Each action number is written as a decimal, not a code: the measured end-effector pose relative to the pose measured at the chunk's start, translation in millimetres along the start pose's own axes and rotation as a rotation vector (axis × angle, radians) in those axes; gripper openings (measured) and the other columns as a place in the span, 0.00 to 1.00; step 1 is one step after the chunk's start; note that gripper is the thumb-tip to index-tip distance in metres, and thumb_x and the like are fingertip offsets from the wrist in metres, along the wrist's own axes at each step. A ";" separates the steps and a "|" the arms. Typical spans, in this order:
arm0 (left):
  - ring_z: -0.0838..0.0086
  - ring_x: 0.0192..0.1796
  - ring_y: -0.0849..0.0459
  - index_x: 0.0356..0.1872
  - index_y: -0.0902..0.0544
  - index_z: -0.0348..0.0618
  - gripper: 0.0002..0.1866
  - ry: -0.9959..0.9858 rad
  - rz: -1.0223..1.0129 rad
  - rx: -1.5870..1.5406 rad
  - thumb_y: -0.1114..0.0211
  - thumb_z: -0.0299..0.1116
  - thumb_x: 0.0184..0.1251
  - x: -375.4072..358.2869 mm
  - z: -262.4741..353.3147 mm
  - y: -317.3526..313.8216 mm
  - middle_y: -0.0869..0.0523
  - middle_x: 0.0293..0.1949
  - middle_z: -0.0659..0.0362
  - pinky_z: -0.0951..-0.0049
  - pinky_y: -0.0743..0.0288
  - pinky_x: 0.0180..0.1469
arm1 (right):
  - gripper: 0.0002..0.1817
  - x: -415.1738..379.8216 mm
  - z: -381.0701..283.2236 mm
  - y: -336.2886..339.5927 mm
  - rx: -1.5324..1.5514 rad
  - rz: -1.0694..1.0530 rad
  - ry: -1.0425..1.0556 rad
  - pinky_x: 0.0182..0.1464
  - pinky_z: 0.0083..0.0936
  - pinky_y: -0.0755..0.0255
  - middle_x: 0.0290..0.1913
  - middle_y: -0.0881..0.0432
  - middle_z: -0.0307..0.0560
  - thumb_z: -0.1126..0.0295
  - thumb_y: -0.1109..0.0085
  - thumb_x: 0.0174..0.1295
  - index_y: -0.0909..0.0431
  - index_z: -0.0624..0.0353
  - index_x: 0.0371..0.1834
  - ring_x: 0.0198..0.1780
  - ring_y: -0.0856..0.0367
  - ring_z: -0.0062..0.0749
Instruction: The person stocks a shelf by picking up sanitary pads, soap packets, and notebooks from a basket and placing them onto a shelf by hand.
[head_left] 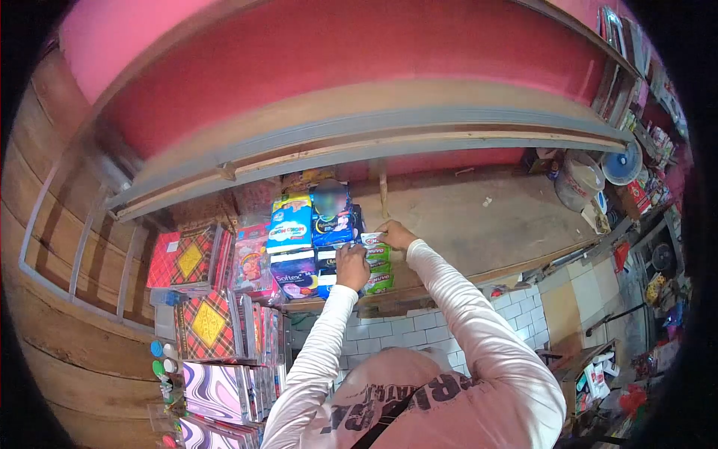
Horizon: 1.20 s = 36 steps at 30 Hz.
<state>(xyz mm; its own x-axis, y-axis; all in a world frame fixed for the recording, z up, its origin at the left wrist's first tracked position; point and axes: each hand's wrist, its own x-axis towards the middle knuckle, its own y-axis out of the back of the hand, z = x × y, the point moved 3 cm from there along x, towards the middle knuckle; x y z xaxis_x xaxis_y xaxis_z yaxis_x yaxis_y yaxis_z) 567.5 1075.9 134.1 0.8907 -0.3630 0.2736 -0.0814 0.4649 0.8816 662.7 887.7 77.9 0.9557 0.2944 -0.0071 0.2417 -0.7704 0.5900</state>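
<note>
My left hand point(353, 267) rests over the dark blue Softex pads and the edge of the green packs, its fingers bent forward and apart, partly hidden. To its right, my right hand point(397, 235) reaches in from the side. Its fingers close on the end of a white-and-red Nuvo pack point(372, 239) at the far end of a row. Green Nuvo packs point(379, 267) lie between my hands and the shelf edge. Left of them are a purple Softex pack point(294, 275), a light blue pack point(289, 233) and a dark blue pack point(327, 228).
A wooden shelf board point(479, 206) runs rightward to a clear plastic tub point(579, 182). Above it passes a grey beam point(381, 123). Red plaid books point(206, 325) and swirl-patterned books point(215, 391) stand at left. White floor tiles point(389, 327) show below.
</note>
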 end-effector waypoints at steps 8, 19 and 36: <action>0.46 0.66 0.28 0.48 0.14 0.38 0.17 -0.071 0.131 -0.049 0.38 0.26 0.56 -9.4 6.0 11.7 0.17 0.58 0.45 0.46 0.42 0.72 | 0.26 -8.2 -3.4 5.6 0.059 0.114 -0.066 0.58 0.32 0.24 0.53 0.14 0.57 0.70 0.34 0.56 0.20 0.62 0.61 0.53 0.14 0.40; 0.48 0.64 0.26 0.42 0.16 0.39 0.11 -0.208 0.267 -0.277 0.39 0.24 0.57 -45.7 45.4 33.1 0.18 0.54 0.50 0.49 0.40 0.71 | 0.16 -135.4 7.8 7.1 0.350 0.769 -0.072 0.47 0.22 0.24 0.38 0.15 0.43 0.74 0.39 0.61 0.19 0.69 0.51 0.40 0.19 0.23; 0.51 0.48 0.14 0.43 0.14 0.35 0.14 -0.582 -0.917 -0.394 0.35 0.32 0.59 -234.2 88.7 -177.1 0.12 0.43 0.45 0.57 0.21 0.55 | 0.14 -570.5 -26.2 -192.0 0.269 1.079 -0.994 0.47 0.32 0.21 0.39 0.12 0.57 0.71 0.44 0.60 0.15 0.65 0.46 0.40 0.14 0.41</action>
<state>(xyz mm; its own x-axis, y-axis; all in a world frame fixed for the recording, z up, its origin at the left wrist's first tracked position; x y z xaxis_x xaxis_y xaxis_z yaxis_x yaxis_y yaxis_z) 333.6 1006.9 -52.0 0.1939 -0.9642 -0.1811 0.7259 0.0168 0.6876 66.7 882.5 -10.2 0.3839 -0.8818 -0.2739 -0.7216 -0.4716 0.5069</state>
